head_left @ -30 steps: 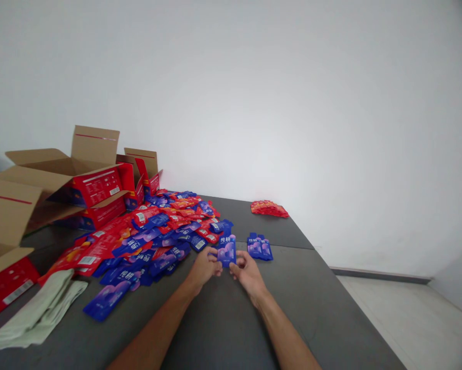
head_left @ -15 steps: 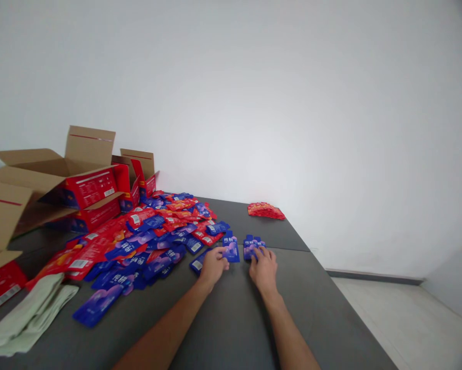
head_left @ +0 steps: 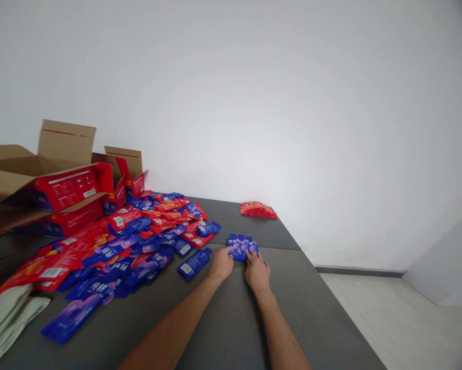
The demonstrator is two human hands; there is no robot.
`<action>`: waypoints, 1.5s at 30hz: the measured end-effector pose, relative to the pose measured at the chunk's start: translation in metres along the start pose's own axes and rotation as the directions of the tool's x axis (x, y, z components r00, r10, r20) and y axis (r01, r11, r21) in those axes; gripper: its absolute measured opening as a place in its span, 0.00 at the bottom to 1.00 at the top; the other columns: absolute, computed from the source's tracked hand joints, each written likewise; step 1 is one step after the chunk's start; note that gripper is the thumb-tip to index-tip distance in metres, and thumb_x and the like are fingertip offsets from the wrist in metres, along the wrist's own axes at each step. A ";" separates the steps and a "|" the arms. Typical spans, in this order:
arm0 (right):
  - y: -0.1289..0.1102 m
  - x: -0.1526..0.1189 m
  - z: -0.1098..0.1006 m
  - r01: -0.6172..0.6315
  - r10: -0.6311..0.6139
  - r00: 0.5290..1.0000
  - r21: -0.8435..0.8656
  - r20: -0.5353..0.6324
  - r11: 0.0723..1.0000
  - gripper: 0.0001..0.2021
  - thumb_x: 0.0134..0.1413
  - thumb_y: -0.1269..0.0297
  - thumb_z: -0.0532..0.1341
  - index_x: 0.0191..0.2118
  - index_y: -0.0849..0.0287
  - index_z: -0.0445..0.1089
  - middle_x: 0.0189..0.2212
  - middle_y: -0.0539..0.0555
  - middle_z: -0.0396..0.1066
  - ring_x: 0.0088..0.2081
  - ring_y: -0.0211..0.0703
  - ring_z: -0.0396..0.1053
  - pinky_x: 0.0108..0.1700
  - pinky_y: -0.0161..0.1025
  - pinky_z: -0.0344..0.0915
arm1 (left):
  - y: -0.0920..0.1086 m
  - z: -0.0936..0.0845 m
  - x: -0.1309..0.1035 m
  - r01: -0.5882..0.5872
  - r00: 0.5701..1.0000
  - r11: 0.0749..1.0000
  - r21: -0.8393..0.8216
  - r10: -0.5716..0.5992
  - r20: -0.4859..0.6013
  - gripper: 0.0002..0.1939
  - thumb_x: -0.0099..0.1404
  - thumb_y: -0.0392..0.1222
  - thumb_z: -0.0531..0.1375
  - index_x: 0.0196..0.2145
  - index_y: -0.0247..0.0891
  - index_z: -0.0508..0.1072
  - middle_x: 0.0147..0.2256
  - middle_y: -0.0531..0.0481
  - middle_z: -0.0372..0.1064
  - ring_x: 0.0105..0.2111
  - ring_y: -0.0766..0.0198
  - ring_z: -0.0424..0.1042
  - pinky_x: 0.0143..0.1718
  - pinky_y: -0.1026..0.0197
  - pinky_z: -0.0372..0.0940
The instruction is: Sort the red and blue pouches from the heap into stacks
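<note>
Three blue spouted pouches (head_left: 241,245) with pale purple round prints lie side by side on the dark table. My left hand (head_left: 221,264) pinches the lower left edge of the leftmost pouch, fingers closed. At the right end, my right hand (head_left: 257,273) has its thumb and fingers closed on the lower part of the rightmost pouch. A single blue pouch with a barcode label (head_left: 194,263) lies just left of my left hand. Beyond it spreads a loose heap of red and blue pouches (head_left: 153,221).
Opened red cartons (head_left: 71,190) with brown flaps stand at the left. A folded pale cloth (head_left: 13,318) lies at the near left. Overlapping red pouches (head_left: 258,209) rest near the back edge of the table (head_left: 308,308); a white wall rises behind.
My left hand has brought its blue pouch right, up against the others, making one row. The barcode pouch is now uncovered. The view has turned slightly right.
</note>
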State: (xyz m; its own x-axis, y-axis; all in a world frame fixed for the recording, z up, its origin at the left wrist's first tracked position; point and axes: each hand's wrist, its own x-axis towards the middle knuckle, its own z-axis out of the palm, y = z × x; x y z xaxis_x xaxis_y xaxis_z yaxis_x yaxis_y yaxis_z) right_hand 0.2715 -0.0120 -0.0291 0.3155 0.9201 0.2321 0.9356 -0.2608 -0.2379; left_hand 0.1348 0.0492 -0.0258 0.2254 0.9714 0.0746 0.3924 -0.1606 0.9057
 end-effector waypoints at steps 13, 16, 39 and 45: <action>0.004 0.000 -0.002 -0.003 0.003 1.000 0.002 0.027 1.000 0.31 0.54 0.78 0.49 0.61 0.47 0.63 0.65 0.52 0.57 0.66 0.49 0.50 0.61 0.54 0.50 | 0.016 0.008 -0.021 -0.222 0.973 0.765 0.604 0.214 0.087 0.26 0.65 0.30 0.47 0.56 0.47 0.70 0.55 0.45 0.67 0.52 0.51 0.62 0.53 0.50 0.59; 0.006 0.002 0.000 -0.009 0.009 1.000 0.004 0.021 1.000 0.31 0.53 0.78 0.50 0.61 0.46 0.64 0.65 0.52 0.57 0.66 0.49 0.50 0.61 0.54 0.50 | 0.013 0.007 -0.021 -0.241 0.968 0.757 0.608 0.234 0.092 0.27 0.64 0.30 0.47 0.56 0.47 0.71 0.56 0.45 0.67 0.52 0.50 0.62 0.53 0.48 0.58; -0.037 -0.012 -0.009 0.252 -0.232 0.963 0.152 -0.139 0.956 0.24 0.54 0.76 0.51 0.55 0.55 0.71 0.60 0.55 0.64 0.65 0.50 0.53 0.63 0.49 0.52 | -0.004 -0.067 -0.065 -0.091 0.973 0.653 0.752 0.219 -0.072 0.23 0.59 0.34 0.56 0.53 0.37 0.70 0.56 0.36 0.62 0.57 0.45 0.56 0.55 0.46 0.52; -0.066 -0.032 -0.013 0.382 -0.360 0.924 0.308 -0.126 0.871 0.22 0.54 0.77 0.51 0.49 0.57 0.75 0.55 0.58 0.70 0.60 0.49 0.61 0.62 0.47 0.56 | -0.021 -0.090 -0.075 0.012 0.985 0.652 0.758 0.123 -0.122 0.18 0.64 0.37 0.53 0.50 0.39 0.72 0.51 0.37 0.68 0.53 0.47 0.63 0.52 0.46 0.56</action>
State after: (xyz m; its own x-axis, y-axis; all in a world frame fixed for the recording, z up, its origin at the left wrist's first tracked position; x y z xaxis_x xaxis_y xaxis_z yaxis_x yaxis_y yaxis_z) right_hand 0.2014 -0.0280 -0.0086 -0.0256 0.9076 0.4191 0.8870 0.2140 -0.4092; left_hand 0.0295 -0.0041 -0.0124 0.1614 0.9583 0.2357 0.9345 -0.2251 0.2756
